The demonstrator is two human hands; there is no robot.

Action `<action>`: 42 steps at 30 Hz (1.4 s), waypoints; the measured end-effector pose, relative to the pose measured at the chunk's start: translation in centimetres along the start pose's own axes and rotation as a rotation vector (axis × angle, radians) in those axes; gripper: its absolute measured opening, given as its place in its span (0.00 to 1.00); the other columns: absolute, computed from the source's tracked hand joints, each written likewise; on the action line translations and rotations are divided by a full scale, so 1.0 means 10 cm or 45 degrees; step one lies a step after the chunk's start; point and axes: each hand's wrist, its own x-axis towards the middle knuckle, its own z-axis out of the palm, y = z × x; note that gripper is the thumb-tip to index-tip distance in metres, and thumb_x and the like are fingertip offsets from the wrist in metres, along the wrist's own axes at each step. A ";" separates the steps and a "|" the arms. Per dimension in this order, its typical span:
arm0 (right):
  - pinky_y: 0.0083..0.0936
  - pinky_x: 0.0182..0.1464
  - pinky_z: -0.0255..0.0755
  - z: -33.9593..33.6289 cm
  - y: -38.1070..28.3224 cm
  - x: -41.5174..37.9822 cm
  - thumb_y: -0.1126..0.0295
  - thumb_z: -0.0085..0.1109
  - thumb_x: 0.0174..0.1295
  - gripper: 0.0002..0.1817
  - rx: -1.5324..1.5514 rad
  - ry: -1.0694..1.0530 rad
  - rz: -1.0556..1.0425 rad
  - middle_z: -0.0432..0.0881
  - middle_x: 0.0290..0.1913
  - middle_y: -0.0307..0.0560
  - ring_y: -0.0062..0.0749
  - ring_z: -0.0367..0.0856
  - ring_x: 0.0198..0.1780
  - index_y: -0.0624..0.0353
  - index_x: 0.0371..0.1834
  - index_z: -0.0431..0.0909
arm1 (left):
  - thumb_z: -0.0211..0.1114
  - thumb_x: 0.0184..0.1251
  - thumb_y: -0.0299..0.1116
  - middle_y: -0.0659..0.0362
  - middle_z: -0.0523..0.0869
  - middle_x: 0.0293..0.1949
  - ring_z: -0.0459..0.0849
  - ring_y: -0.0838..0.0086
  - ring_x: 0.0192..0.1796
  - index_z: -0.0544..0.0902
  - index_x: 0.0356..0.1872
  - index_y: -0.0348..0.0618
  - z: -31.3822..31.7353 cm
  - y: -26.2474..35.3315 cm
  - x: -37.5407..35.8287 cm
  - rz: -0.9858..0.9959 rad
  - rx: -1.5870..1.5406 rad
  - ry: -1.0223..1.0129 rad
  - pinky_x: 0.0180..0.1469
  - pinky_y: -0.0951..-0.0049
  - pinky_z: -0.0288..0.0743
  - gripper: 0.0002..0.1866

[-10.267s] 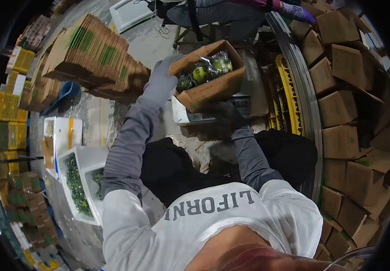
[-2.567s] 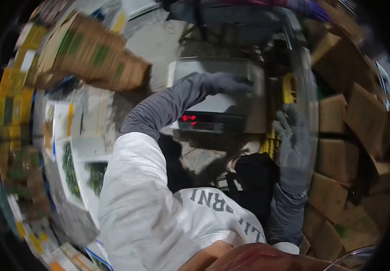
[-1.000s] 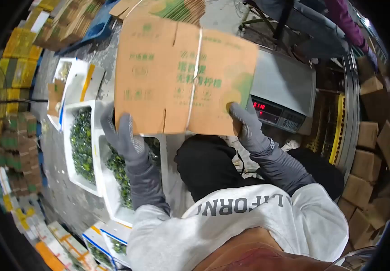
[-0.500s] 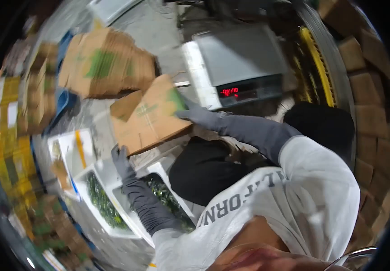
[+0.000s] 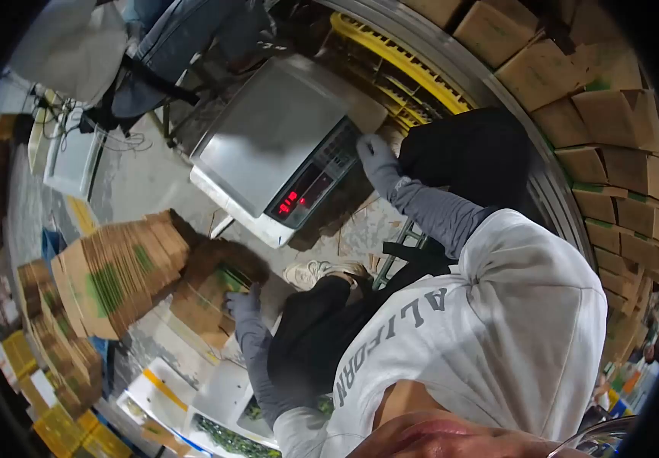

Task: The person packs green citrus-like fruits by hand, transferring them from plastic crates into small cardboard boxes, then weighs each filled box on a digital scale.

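Note:
My left hand [image 5: 242,304], in a grey glove, grips the near edge of a brown flattened cardboard box [image 5: 201,305] with green print. The box is held low, beside my left knee and against a stack of flattened cardboard boxes [image 5: 119,271]. My right hand [image 5: 377,155], also gloved, is at the keypad corner of a weighing scale [image 5: 268,137]. Its fingers are bent in, with no object showing in them. The scale has a bare grey metal platform and a lit red display [image 5: 291,202].
White foam boxes [image 5: 219,393] stand at lower left, with green vegetables [image 5: 230,437] in one. A yellow plastic crate [image 5: 398,61] lies beyond the scale. Stacked cartons [image 5: 612,160] line the right side. A person's trouser leg [image 5: 184,46] shows at the top.
My right hand has let go of the cardboard box and moved to the scale's keypad. My left hand keeps the box, now lower and darker in shadow. The view has turned.

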 end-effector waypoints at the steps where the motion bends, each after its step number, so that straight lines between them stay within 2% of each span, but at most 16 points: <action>1: 0.34 0.45 0.73 -0.12 -0.09 0.25 0.67 0.57 0.61 0.10 -0.247 0.129 0.036 0.82 0.39 0.54 0.48 0.80 0.42 0.60 0.42 0.77 | 0.64 0.47 0.69 0.25 0.57 0.63 0.64 0.36 0.64 0.46 0.68 0.30 0.11 0.02 0.02 -0.031 0.065 0.085 0.64 0.51 0.63 0.61; 2: 0.37 0.47 0.73 -0.11 0.05 0.50 0.64 0.58 0.60 0.12 -0.241 0.256 -0.070 0.82 0.42 0.54 0.51 0.80 0.45 0.57 0.43 0.78 | 0.65 0.46 0.69 0.25 0.56 0.63 0.64 0.36 0.64 0.45 0.68 0.28 0.15 0.02 0.01 -0.063 0.131 0.172 0.64 0.50 0.63 0.63; 8: 0.40 0.52 0.74 0.08 -0.01 1.34 0.56 0.61 0.55 0.19 -0.981 -0.369 -0.100 0.80 0.50 0.50 0.47 0.80 0.50 0.50 0.48 0.79 | 0.67 0.46 0.66 0.25 0.49 0.66 0.51 0.35 0.70 0.43 0.69 0.28 0.07 -0.06 -0.20 0.068 -0.063 0.129 0.70 0.49 0.51 0.63; 11: 0.41 0.48 0.75 0.24 -0.04 1.49 0.56 0.62 0.55 0.16 -0.896 -0.342 -0.292 0.81 0.48 0.51 0.42 0.79 0.52 0.50 0.43 0.80 | 0.68 0.47 0.65 0.27 0.46 0.68 0.43 0.37 0.72 0.41 0.70 0.29 0.00 -0.03 -0.28 0.071 -0.124 0.032 0.71 0.49 0.44 0.64; 12: 0.41 0.44 0.76 0.37 0.06 1.56 0.56 0.60 0.56 0.13 -0.906 -0.212 -0.445 0.83 0.41 0.51 0.44 0.82 0.45 0.50 0.38 0.81 | 0.69 0.48 0.63 0.29 0.44 0.70 0.41 0.39 0.73 0.41 0.71 0.30 -0.02 -0.02 -0.30 0.025 -0.166 0.017 0.72 0.52 0.44 0.64; 15: 0.40 0.49 0.75 0.69 0.00 1.84 0.58 0.65 0.49 0.22 -0.782 -0.152 -0.487 0.81 0.45 0.49 0.45 0.81 0.48 0.50 0.48 0.79 | 0.70 0.48 0.62 0.30 0.44 0.70 0.42 0.40 0.74 0.43 0.71 0.30 -0.10 0.03 -0.33 0.025 -0.302 -0.037 0.72 0.56 0.45 0.63; 16: 0.40 0.48 0.76 0.74 -0.08 1.95 0.60 0.63 0.50 0.19 -0.931 -0.430 -0.256 0.83 0.45 0.52 0.45 0.82 0.47 0.54 0.45 0.81 | 0.71 0.47 0.61 0.30 0.43 0.70 0.42 0.41 0.74 0.44 0.72 0.31 -0.13 0.06 -0.33 -0.031 -0.279 -0.050 0.72 0.59 0.45 0.62; 18: 0.41 0.47 0.76 0.59 -0.48 2.03 0.63 0.58 0.55 0.13 -1.149 -0.569 -0.048 0.84 0.43 0.56 0.45 0.83 0.46 0.57 0.40 0.83 | 0.71 0.46 0.60 0.29 0.43 0.70 0.45 0.38 0.73 0.45 0.71 0.32 -0.01 -0.05 -0.23 -0.030 -0.231 -0.018 0.72 0.54 0.48 0.61; 19: 0.40 0.49 0.76 0.96 0.11 2.13 0.66 0.54 0.59 0.11 -0.986 -0.389 -0.091 0.84 0.41 0.55 0.45 0.84 0.45 0.58 0.38 0.84 | 0.71 0.46 0.60 0.29 0.44 0.70 0.46 0.38 0.73 0.45 0.71 0.32 -0.09 0.07 -0.33 -0.027 -0.266 0.016 0.71 0.51 0.48 0.61; 21: 0.38 0.49 0.76 1.08 0.20 2.19 0.68 0.49 0.63 0.13 -1.060 -0.511 -0.131 0.84 0.43 0.53 0.42 0.84 0.46 0.56 0.43 0.84 | 0.73 0.43 0.61 0.31 0.48 0.70 0.47 0.39 0.73 0.47 0.70 0.32 -0.05 0.06 -0.27 -0.080 -0.254 0.007 0.71 0.52 0.50 0.62; 22: 0.36 0.43 0.79 1.24 0.41 2.22 0.66 0.52 0.61 0.11 -1.170 -0.457 -0.240 0.86 0.38 0.47 0.40 0.86 0.41 0.48 0.35 0.86 | 0.73 0.44 0.60 0.33 0.49 0.70 0.49 0.41 0.73 0.48 0.70 0.33 0.00 0.06 -0.29 -0.086 -0.256 0.068 0.70 0.52 0.52 0.61; 24: 0.34 0.45 0.78 1.11 0.27 2.19 0.66 0.53 0.61 0.10 -1.178 -0.554 -0.161 0.86 0.40 0.47 0.39 0.85 0.44 0.47 0.35 0.86 | 0.70 0.47 0.60 0.35 0.47 0.71 0.49 0.43 0.73 0.47 0.71 0.33 -0.08 0.14 -0.36 -0.105 -0.265 0.040 0.71 0.54 0.52 0.59; 25: 0.34 0.47 0.77 0.97 0.14 2.13 0.65 0.53 0.60 0.10 -1.236 -0.589 -0.248 0.84 0.43 0.47 0.38 0.83 0.47 0.48 0.35 0.86 | 0.69 0.48 0.60 0.34 0.47 0.71 0.50 0.43 0.73 0.47 0.71 0.34 -0.13 0.20 -0.44 -0.120 -0.260 0.045 0.71 0.54 0.53 0.59; 26: 0.34 0.48 0.76 0.75 -0.05 2.00 0.65 0.53 0.60 0.10 -1.188 -0.458 -0.292 0.83 0.43 0.47 0.37 0.82 0.48 0.49 0.35 0.85 | 0.69 0.48 0.61 0.34 0.47 0.71 0.50 0.43 0.73 0.48 0.71 0.34 -0.15 0.21 -0.47 -0.101 -0.293 0.057 0.71 0.54 0.53 0.58; 32: 0.34 0.45 0.75 0.60 0.19 1.88 0.64 0.53 0.59 0.09 -1.299 -0.414 -0.436 0.82 0.41 0.43 0.37 0.81 0.47 0.49 0.33 0.85 | 0.70 0.48 0.56 0.31 0.46 0.70 0.47 0.42 0.74 0.48 0.71 0.33 -0.08 0.06 -0.46 0.029 -0.483 0.065 0.72 0.63 0.50 0.57; 42: 0.34 0.45 0.75 0.21 0.31 1.44 0.65 0.53 0.58 0.09 -1.519 -0.609 -0.628 0.82 0.41 0.42 0.37 0.80 0.47 0.49 0.34 0.84 | 0.70 0.49 0.55 0.34 0.46 0.72 0.45 0.44 0.74 0.48 0.72 0.32 0.00 -0.06 -0.48 0.119 -0.540 0.063 0.73 0.62 0.49 0.57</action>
